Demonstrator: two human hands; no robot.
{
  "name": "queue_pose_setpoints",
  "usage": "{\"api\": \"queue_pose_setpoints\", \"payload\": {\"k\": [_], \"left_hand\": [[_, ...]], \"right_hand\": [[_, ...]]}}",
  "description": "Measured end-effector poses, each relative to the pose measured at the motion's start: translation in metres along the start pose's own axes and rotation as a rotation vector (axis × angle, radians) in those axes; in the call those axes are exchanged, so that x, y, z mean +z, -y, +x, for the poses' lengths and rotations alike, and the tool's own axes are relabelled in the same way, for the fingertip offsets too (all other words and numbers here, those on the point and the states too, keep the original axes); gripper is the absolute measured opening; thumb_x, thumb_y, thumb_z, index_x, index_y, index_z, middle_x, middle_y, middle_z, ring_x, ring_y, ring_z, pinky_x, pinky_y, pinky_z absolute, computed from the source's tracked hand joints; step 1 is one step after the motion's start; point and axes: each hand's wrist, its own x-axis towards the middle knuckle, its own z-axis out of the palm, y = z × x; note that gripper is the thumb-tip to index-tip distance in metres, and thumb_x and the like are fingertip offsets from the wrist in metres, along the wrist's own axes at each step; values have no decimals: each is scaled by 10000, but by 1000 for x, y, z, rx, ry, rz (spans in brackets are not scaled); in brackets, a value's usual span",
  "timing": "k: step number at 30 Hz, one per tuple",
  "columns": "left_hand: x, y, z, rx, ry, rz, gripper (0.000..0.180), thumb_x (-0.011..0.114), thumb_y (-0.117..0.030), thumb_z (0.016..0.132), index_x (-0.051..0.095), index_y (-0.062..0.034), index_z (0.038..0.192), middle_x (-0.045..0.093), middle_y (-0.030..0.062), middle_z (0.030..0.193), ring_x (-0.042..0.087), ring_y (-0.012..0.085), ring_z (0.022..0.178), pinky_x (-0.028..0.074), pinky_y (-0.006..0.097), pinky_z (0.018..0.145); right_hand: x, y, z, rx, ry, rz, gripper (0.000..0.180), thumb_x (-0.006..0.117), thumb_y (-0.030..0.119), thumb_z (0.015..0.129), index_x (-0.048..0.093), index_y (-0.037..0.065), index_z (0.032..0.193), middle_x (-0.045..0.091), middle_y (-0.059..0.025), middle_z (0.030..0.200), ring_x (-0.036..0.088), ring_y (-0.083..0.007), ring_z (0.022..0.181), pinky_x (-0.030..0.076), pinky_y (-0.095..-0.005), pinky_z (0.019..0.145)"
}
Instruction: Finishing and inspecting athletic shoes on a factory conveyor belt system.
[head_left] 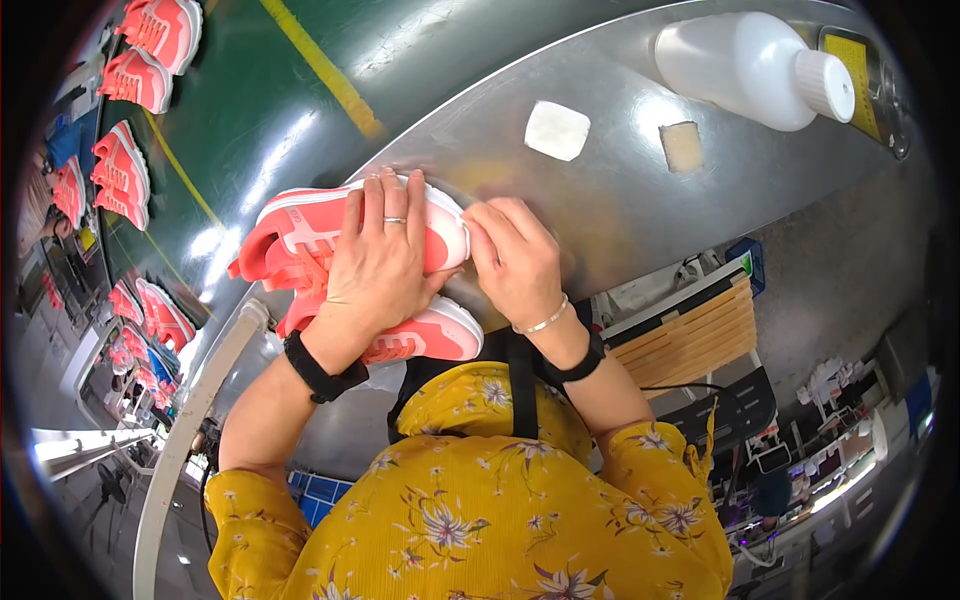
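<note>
A coral-pink sneaker [310,222] with a white sole lies on its side at the left end of the metal table [620,215], toe pointing right. My left hand [378,255] presses over its front part, fingers across the upper and thumb near the toe, holding it steady. At the toe tip my right hand [520,258] is closed in a pinch against the white sole edge. A sliver of white shows at those fingertips; whether it is a separate thing is unclear. A second matching sneaker [430,333] rests nearer to me, partly covered by my left hand and wrist.
On the table beyond my hands lie a white block [557,131] and a smaller tan block [682,147]. A white plastic bottle [730,62] lies on its side by a yellow-labelled tin [858,88]. More pink sneakers [165,35] stand along the green surface [265,95] at left.
</note>
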Motion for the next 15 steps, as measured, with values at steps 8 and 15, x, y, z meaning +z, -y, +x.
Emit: {"api": "queue_pose_setpoints", "payload": {"k": [8, 15], "left_hand": [[1, 0, -2, -11, -2, 10, 967, 773, -491, 758, 405, 77, 1449, 470, 290, 1408, 440, 425, 1334, 319, 498, 1142], [4, 0, -1, 8, -27, 12, 964, 774, -496, 757, 413, 78, 1442, 483, 294, 1392, 457, 432, 1314, 336, 496, 1132]], "right_hand": [[-1, 2, -16, 48, 3, 49, 139, 662, -17, 855, 644, 5, 992, 617, -130, 919, 638, -324, 827, 537, -397, 731], [4, 1, -13, 48, -35, 65, 135, 666, -33, 859, 663, 16, 984, 641, -133, 932, 657, -321, 818, 539, -390, 710]]}}
